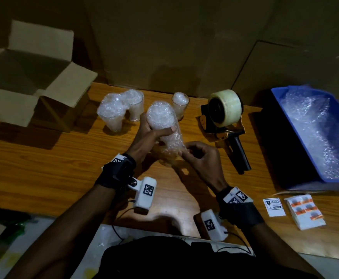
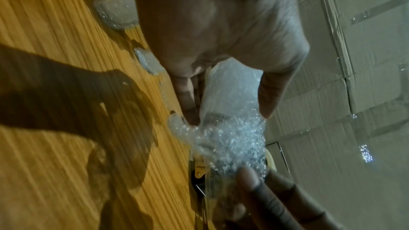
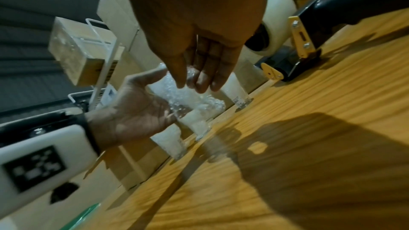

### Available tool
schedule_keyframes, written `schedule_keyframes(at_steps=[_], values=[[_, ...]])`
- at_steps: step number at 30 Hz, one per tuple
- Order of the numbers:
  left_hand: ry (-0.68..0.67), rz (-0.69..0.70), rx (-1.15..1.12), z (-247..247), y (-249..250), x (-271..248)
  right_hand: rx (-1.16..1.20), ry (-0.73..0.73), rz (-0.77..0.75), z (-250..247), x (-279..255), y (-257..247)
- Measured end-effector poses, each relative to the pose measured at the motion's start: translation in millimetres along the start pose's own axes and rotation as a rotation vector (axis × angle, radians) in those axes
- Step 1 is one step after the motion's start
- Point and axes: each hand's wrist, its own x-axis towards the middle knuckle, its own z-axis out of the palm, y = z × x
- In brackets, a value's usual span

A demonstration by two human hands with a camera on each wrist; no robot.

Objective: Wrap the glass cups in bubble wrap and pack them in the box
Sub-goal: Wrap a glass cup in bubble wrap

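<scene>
My left hand (image 1: 157,125) holds a glass cup rolled in bubble wrap (image 1: 161,117) tilted above the table, thumb on one side and fingers on the other. The left wrist view shows the wrapped cup (image 2: 230,104) between that thumb and fingers. My right hand (image 1: 184,152) pinches the loose bubble wrap at the cup's lower end; in the right wrist view its fingertips (image 3: 199,83) curl on the wrap (image 3: 177,95). Three more glasses stuffed with bubble wrap (image 1: 112,115) (image 1: 134,103) (image 1: 180,104) stand behind. The open cardboard box (image 1: 23,73) sits at the far left.
A tape dispenser (image 1: 223,115) lies right of the cups on the wooden table (image 1: 43,168). A blue bin (image 1: 281,97) of bubble wrap stands at the right edge. A fragile sticker (image 1: 274,206) and a sticker stack (image 1: 305,211) lie near the front right. Large cartons line the back.
</scene>
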Motion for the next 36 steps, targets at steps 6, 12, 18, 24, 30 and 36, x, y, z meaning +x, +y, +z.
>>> schedule_keyframes(at_steps=[6, 12, 18, 24, 30, 36], values=[[0.014, 0.030, -0.023, 9.5, -0.3, -2.2, -0.113, -0.054, -0.131, 11.2, -3.8, -7.3], [0.037, 0.006, -0.050, 12.9, -3.3, -4.8, -0.092, -0.083, -0.131, 3.6, 13.4, -12.1], [0.041, 0.016, -0.044, 4.8, 0.6, -0.8, -0.010, -0.026, -0.049, -11.0, 27.8, -7.7], [0.000, 0.007, -0.049, 4.4, -3.1, -0.1, 0.198, 0.024, 0.068, -3.9, 29.7, -11.3], [-0.102, -0.026, -0.148, -3.6, -1.7, -4.2, 0.366, -0.018, 0.283, -3.4, 32.1, -11.7], [-0.321, -0.050, -0.235, -7.5, 13.2, -15.7, 0.521, -0.380, 0.245, -19.5, 38.0, -23.3]])
